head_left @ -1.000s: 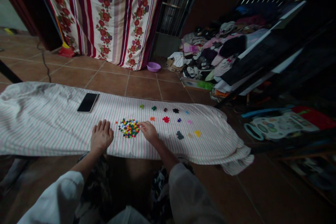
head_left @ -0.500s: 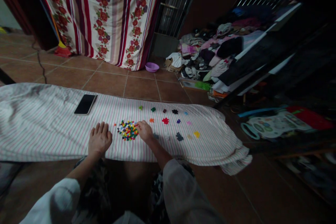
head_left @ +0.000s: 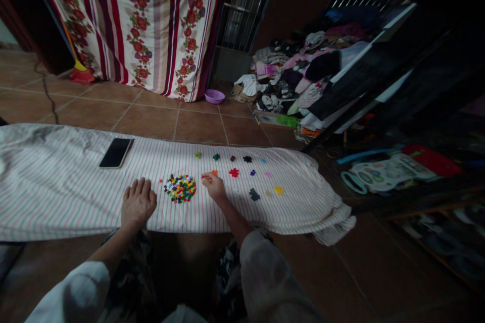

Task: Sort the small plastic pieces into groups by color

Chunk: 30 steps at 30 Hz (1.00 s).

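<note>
Small mixed-colour pieces lie in a round pile [head_left: 180, 188] on a striped cloth [head_left: 76, 186]. My left hand [head_left: 139, 202] rests flat on the cloth to the left of the pile, fingers stretched out. Just right of the pile, my right hand [head_left: 214, 186] is closed in a pinch, with a small red piece [head_left: 203, 176] at its fingertips. Beyond it are single-colour clusters, among them a red cluster [head_left: 234, 173], a black cluster [head_left: 247, 159], a dark grey cluster [head_left: 254, 194] and a yellow cluster [head_left: 279, 190]. My right hand partly covers an orange cluster [head_left: 214, 172].
A phone [head_left: 116, 153] lies on the cloth at the left, and one orange piece [head_left: 160, 180] sits apart from the pile. On the tiled floor behind are a purple basin [head_left: 214, 96], a red dustpan [head_left: 82, 76] and a heap of clothes [head_left: 291, 68].
My right hand has moved from the pile's right edge a little to the right, with the red piece in its fingers. My left hand stays flat. The view has shifted slightly.
</note>
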Tool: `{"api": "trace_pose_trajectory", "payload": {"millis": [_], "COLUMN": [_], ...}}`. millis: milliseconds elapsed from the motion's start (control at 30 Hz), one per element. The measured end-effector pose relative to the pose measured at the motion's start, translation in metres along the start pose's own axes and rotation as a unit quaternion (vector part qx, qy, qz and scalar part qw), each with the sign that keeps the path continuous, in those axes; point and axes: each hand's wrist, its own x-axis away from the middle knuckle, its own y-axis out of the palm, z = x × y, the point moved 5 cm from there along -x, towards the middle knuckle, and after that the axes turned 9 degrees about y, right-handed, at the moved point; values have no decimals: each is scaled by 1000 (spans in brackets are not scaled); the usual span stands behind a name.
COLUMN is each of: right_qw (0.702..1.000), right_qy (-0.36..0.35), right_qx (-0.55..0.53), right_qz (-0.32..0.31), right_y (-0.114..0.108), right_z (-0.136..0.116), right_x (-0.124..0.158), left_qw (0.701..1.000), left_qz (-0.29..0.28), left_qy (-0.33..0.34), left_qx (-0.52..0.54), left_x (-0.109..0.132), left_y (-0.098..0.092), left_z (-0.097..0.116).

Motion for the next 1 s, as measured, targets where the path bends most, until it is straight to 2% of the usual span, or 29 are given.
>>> {"api": "trace_pose_trajectory", "payload": {"millis": [267,433,567,667,800,1000], "right_qw": [999,995,978,964,949,946], "right_qy": [-1,4,45,72,89,97], "right_qx": [-35,25,109,166,217,248], "right_qz": [24,101,172,197,211,186], "right_y": [-32,-79,-121,-140,-152,-151], "right_z": [13,20,35,43,47,47], "right_x": [-1,-11,-17,-23,-31,-50], "left_qw": [1000,1000,1000,1000,1000,1000], "left_qz": [1,1,3,2,-4,-9], "left_qy": [0,3,0,-9,-8,5], "left_qx": [12,11,13,25,22,3], "left_x": [0,0,0,0,0,-1], "left_y": [-2,-4,-5,-5,-3,-3], "left_z": [0,1,2,1,1,3]}}
